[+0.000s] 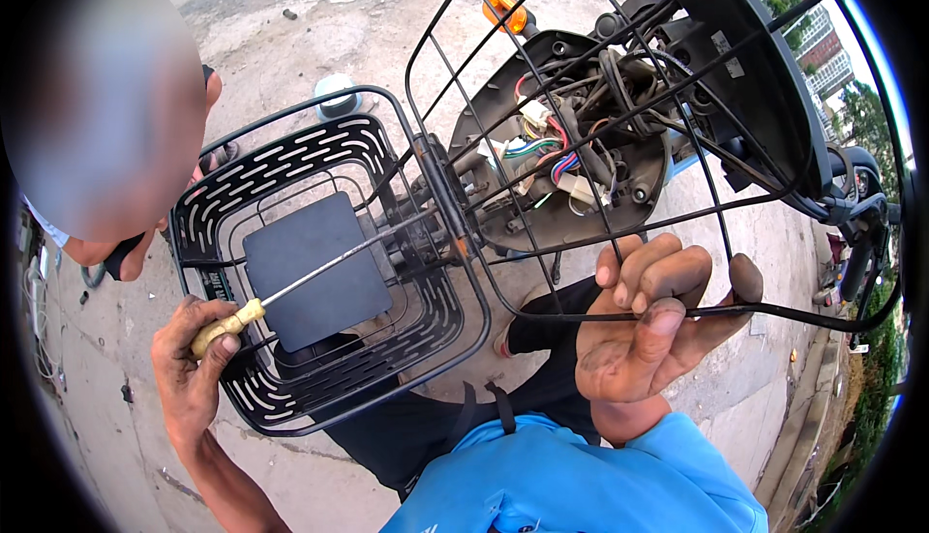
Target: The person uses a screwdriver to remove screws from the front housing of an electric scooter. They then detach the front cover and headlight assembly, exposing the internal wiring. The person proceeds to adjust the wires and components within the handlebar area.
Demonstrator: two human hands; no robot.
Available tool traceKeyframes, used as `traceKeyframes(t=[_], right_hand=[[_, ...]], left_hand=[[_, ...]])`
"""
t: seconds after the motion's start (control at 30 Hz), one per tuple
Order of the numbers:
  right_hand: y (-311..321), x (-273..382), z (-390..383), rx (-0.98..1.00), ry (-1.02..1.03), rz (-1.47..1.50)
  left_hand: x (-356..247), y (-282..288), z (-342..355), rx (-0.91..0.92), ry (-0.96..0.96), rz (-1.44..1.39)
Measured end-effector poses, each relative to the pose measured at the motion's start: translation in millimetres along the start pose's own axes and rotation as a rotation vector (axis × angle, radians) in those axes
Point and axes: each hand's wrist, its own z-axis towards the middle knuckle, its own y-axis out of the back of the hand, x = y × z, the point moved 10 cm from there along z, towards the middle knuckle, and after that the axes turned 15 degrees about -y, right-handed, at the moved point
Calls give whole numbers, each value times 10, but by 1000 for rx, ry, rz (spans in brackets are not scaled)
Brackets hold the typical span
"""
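My left hand [194,359] is closed around the yellowish handle of a long screwdriver [329,267]. Its thin shaft crosses the open black basket [290,427], and the tip end is near the hinge bar [450,204] at the basket's inner edge. What exactly the tip touches is too small to tell. My right hand [639,330] grips the lower rim of the raised black wire lid [523,315], with thumb and fingers on the wire. A flat dark plate [319,267] covers the basket's bottom.
Behind the lid, an opened scooter front [571,214] exposes coloured wires and white connectors [581,188]. An orange turn signal [505,13] sticks out above. The handlebar [856,194] is at far right. Another person [126,146] leans in from the left. A whitish round container [337,96] stands on the ground.
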Motion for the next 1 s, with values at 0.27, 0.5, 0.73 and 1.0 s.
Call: traceKeyframes(t=[0.27,0.5,0.73,1.0], right_hand=[[4,-18,9,35,-33,-8],[14,-36,7,26,-45,-7],[27,-43,7,12,-37,3],[52,-26,-3,26,-60,-29]], left_hand=[[-21,-12,23,14,-10,0],[17,-5,-10,12,6,12],[19,2,-23,14,22,18],[-622,-112,138,72,-573,627]])
